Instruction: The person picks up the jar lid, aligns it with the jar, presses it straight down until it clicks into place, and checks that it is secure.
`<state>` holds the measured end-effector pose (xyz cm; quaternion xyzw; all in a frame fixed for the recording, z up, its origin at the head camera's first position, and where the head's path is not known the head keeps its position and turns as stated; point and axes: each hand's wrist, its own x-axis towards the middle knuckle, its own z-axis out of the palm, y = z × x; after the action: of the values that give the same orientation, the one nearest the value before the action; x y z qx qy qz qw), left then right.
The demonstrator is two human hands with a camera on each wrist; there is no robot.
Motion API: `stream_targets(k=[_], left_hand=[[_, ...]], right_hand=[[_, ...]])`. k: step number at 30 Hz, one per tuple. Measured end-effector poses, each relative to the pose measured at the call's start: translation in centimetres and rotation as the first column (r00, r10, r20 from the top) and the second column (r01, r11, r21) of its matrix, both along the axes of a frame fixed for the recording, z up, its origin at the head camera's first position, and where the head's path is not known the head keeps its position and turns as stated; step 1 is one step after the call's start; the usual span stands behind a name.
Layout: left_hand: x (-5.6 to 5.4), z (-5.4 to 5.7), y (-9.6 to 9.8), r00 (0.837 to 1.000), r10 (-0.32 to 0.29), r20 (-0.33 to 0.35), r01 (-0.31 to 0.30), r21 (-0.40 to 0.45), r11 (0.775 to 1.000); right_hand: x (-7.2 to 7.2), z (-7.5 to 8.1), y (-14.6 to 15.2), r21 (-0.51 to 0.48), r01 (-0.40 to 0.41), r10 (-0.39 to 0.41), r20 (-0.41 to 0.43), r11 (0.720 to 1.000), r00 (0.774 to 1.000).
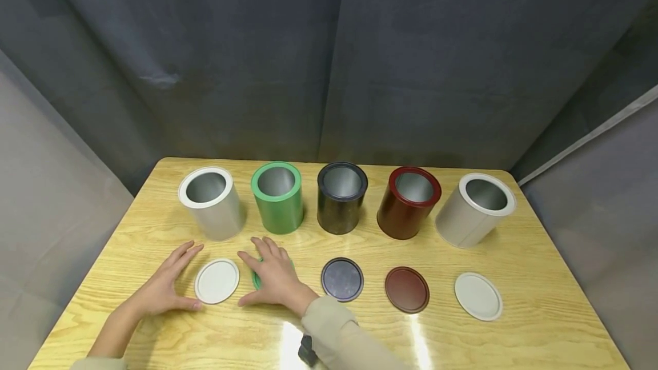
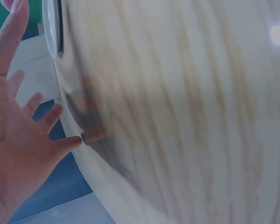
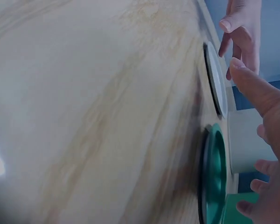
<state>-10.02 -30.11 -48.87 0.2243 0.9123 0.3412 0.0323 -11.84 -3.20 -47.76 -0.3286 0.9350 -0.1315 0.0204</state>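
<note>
Both hands hover low over the front left of the wooden table, fingers spread and holding nothing. My left hand (image 1: 161,287) is just left of a flat white lid (image 1: 217,281), thumb and fingers apart beside its rim. To the right of that lid, my right hand (image 1: 275,276) covers most of a green lid (image 1: 256,280); only its left and upper edges show. In the right wrist view the green lid (image 3: 217,177) lies on the table below the fingers. Behind the hands stand a white can (image 1: 218,216) and a green can (image 1: 281,213), both with open tops.
Further right stand a black can (image 1: 340,213), a dark red can (image 1: 403,218) and another white can (image 1: 462,224), all uncovered. In front of them lie a black lid (image 1: 342,280), a dark red lid (image 1: 407,290) and a second white lid (image 1: 478,297). A dark curtain (image 1: 329,61) hangs behind.
</note>
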Motion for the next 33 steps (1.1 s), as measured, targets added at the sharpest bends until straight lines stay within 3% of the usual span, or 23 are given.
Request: stream_targets(k=[7,13,22,33], left_hand=[[-0.1,-0.9,-0.5,1.0,-0.011,0.007,0.011,-0.034,0.999],[0.0,-0.9,-0.4,1.0,-0.006,0.004,0.006,-0.057,0.998],[0.2,-0.9,-0.2,1.0,0.023,-0.007,-0.024,-0.164,0.986],[0.4,-1.0,0.0,0.999,0.047,-0.026,-0.05,-0.158,0.986]], right_hand=[[-0.2,-0.5,-1.2,0.037,0.017,-0.018,0.013,0.999,1.0],[-0.2,-1.0,-1.6,0.07,0.047,-0.049,0.028,0.996,0.998],[-0.2,-1.6,-2.5,0.109,0.06,-0.066,0.045,0.992,0.997],[-0.2,-1.7,-3.3,0.091,0.088,-0.093,0.052,0.992,0.994]])
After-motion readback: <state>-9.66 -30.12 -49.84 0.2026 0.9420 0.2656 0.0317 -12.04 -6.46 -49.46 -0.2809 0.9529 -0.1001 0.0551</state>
